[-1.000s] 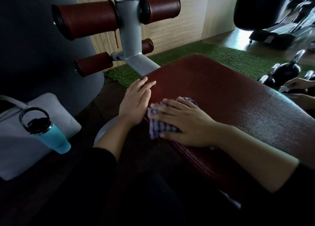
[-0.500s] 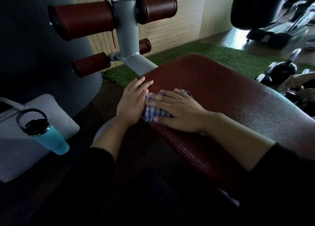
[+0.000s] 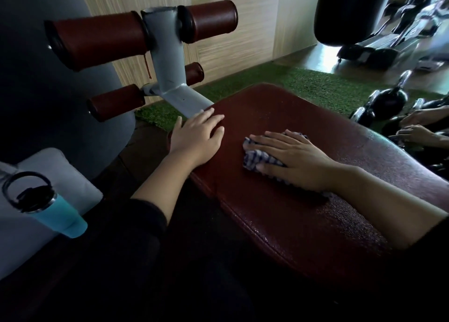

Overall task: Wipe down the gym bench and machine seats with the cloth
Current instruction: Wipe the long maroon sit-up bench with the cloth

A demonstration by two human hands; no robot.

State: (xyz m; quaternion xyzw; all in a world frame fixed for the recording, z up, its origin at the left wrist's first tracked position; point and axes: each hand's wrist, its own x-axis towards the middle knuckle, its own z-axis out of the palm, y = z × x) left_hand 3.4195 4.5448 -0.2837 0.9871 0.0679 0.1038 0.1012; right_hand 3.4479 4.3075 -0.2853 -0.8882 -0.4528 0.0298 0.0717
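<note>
The right hand (image 3: 298, 161) presses the cloth (image 3: 252, 161) flat-fingered onto the bench (image 3: 279, 107), the left hand (image 3: 196, 139) lying flat, holding nothing; wiping seems midway, machine seats untouched

No text, label, brand or number is legible anywhere — nothing to read.

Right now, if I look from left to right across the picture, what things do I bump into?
blue bottle → left hand → right hand, flat on the checked cloth → another person's hands
</note>
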